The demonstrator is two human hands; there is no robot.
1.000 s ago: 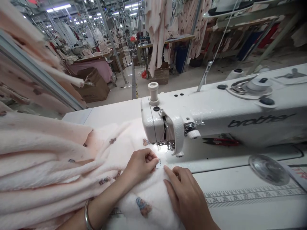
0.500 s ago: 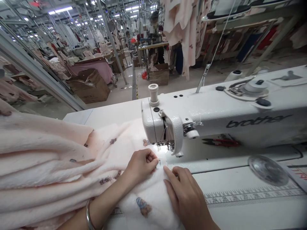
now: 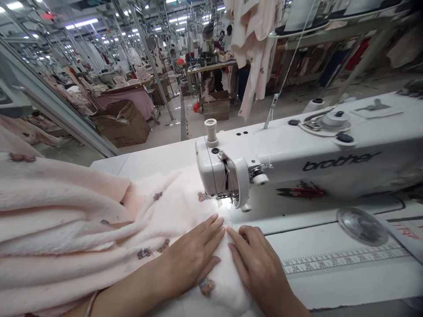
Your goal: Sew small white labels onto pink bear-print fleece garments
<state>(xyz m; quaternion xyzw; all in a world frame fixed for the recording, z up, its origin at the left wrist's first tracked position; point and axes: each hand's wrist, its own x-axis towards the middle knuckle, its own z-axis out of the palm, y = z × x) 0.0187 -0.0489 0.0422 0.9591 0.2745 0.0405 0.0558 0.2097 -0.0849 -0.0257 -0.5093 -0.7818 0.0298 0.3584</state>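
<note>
Pale pink fleece fabric [image 3: 178, 189] with small bear prints runs under the needle area of a white sewing machine [image 3: 218, 165]. My left hand [image 3: 194, 253] lies flat on the fabric, fingers stretched toward the presser foot. Beside it, my right hand [image 3: 259, 259] rests at the fabric's right edge, index finger extended and touching the cloth, the other fingers partly curled. The two index fingertips almost meet just in front of the lit needle area. The small white label seen earlier is out of sight, perhaps under the fingers.
Red-handled thread snips [image 3: 302, 192] lie under the machine arm. A clear round dish [image 3: 362, 226] stands right of a printed ruler scale [image 3: 317, 264]. More fabric heaps at left. Behind are a cardboard box [image 3: 122, 123], hanging pink cloth [image 3: 254, 53] and people at other machines.
My left hand has gone from pinching at the small white label to lying flat on the fabric, fingers straightened. My right hand has barely moved. The camera view has shifted slightly.
</note>
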